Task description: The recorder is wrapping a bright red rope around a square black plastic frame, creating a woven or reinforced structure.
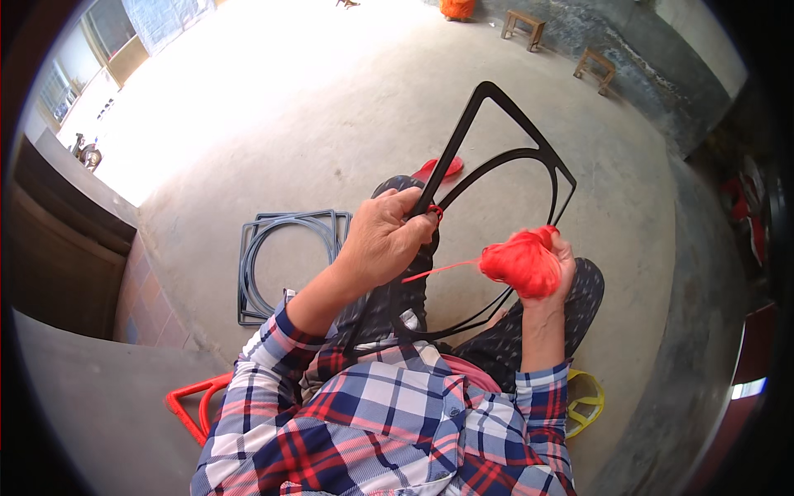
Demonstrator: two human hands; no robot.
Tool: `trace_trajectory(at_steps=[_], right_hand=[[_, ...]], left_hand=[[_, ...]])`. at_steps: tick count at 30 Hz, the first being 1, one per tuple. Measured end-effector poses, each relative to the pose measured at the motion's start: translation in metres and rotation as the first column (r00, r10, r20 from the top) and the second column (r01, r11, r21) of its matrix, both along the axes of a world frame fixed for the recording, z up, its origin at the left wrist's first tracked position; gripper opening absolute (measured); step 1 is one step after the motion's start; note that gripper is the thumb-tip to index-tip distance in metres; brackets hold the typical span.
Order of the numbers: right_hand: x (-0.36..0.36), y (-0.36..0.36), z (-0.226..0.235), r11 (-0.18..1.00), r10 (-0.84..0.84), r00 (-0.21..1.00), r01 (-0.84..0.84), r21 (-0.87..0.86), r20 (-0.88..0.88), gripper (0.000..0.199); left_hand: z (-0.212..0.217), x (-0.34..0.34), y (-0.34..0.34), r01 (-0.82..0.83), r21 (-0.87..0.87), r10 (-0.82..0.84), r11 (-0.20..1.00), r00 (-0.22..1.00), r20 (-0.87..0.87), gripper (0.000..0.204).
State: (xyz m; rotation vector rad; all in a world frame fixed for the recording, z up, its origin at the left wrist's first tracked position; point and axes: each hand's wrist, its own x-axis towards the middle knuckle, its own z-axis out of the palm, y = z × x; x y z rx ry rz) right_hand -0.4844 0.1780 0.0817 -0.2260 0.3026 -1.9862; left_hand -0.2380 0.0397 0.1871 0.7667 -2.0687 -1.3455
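A black square frame with a round ring inside it (518,121) stands tilted over my lap. My left hand (389,231) grips its left side bar, fingers wrapped round it. Just by those fingertips, a bit of red cord (436,212) is looped on the frame. My right hand (566,263) holds a loose bundle of red yarn (521,264) near the frame's right side. From the bundle a single strand (442,269) runs left toward the area below my left hand. The frame's lower part is partly hidden by my left arm and legs.
Grey frames with rings (246,273) lie stacked on the floor at left. A red frame (203,405) is beside my left elbow, a yellow ringed object (585,403) beside my right. Two wooden stools (523,29) stand by the far wall, near an orange object (456,8).
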Motion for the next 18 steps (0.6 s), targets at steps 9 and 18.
trace_trajectory(at_steps=[9, 18], right_hand=[[0.043, -0.02, 0.122, 0.989, 0.049, 0.736, 0.06, 0.138, -0.675, 0.054], [0.029, -0.034, 0.073, 0.987, 0.089, 0.925, -0.132, -0.093, -0.369, 0.042]], left_hand=[[0.015, -0.016, 0.017, -0.012, -0.478, -0.042, 0.878, 0.994, -0.102, 0.012], [0.012, -0.009, 0.016, 0.197, -0.271, -0.282, 0.942, 0.904, -0.322, 0.026]])
